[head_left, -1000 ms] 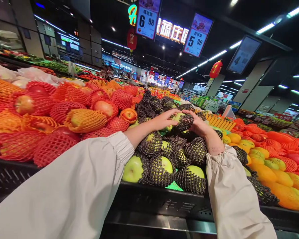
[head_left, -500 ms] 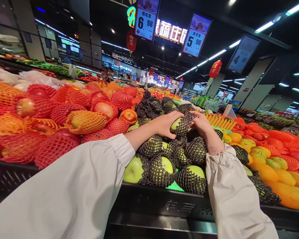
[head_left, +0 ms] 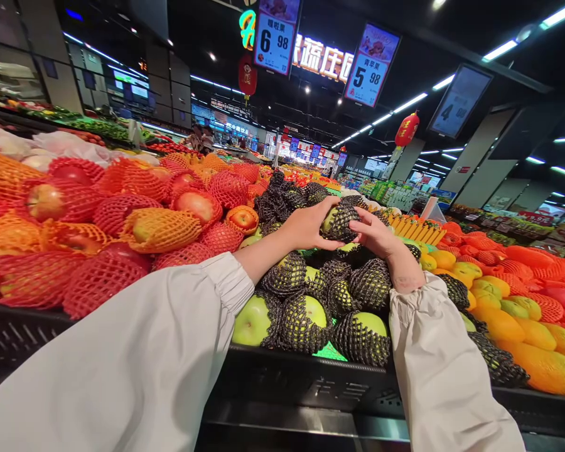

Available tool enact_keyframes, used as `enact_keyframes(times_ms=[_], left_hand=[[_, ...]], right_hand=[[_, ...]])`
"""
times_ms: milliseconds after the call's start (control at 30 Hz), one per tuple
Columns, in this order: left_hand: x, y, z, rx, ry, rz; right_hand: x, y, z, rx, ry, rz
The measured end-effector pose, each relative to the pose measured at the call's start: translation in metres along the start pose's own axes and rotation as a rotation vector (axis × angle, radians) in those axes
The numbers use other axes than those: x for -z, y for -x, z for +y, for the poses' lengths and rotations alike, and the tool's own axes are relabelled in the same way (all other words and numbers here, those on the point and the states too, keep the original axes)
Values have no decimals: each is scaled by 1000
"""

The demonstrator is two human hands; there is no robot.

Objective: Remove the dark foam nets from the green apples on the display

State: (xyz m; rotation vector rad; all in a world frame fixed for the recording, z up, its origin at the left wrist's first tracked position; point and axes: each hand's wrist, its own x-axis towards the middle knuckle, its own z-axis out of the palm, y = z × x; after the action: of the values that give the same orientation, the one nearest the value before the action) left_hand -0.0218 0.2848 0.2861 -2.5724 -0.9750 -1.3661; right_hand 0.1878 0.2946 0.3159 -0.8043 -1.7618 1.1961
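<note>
A green apple in a black foam net point(head_left: 339, 221) is lifted just above a pile of the same netted green apples point(head_left: 311, 301). My left hand point(head_left: 308, 227) grips it from the left, fingers curled around it. From the right, my right hand point(head_left: 374, 232) touches the net with its fingertips. The pile fills a black crate point(head_left: 292, 376) in front of me. Both my arms wear white sleeves.
Red and orange netted apples point(head_left: 122, 220) are heaped to the left, yellow and orange fruit point(head_left: 508, 314) to the right. Price signs reading 6.98 point(head_left: 275, 34) and 5.98 point(head_left: 371, 66) hang overhead. More produce stands stretch far back.
Both hands have raised the netted apple slightly off the pile and turned it; the left hand now wraps it more fully.
</note>
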Motion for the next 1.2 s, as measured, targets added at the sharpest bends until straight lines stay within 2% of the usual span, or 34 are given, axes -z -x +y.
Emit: enact_keyframes(times_ms=[100, 167, 300, 467, 533, 600, 700, 800, 933, 1000, 1067, 1133, 1200], left_hand=[[-2, -1, 1, -100, -37, 99], [-3, -1, 2, -118, 31, 137], [-4, 0, 2, -24, 167, 59], [-3, 1, -13, 123, -31, 130], [-3, 1, -17, 140, -87, 76], [-2, 0, -18, 89, -105, -17], [-3, 0, -12, -61, -73, -156], [-5, -1, -9, -137, -28, -248], [-6, -1, -13, -32, -94, -263], [-4, -1, -14, 82, -272, -375], [-1, -1, -13, 186, -463, -556], [0, -2, -10, 238, -572, -683], [-1, -4, -7, 260, -600, -714]], right_hand=[[1, 0, 1, -19, 57, 33], [1, 0, 1, -30, 57, 29], [1, -2, 1, -13, 33, 55], [7, -6, 0, -8, 28, 325], [7, -6, 0, -7, 27, 343], [5, -3, -1, -2, 83, 234], [-1, 2, -1, -14, 274, 9], [-2, 2, 0, -11, 432, -34], [6, -4, 5, 46, 617, 67], [12, -7, 9, 61, 709, 162], [15, -9, 12, 61, 753, 226], [17, -9, 13, 77, 759, 196], [18, -8, 13, 104, 759, 119]])
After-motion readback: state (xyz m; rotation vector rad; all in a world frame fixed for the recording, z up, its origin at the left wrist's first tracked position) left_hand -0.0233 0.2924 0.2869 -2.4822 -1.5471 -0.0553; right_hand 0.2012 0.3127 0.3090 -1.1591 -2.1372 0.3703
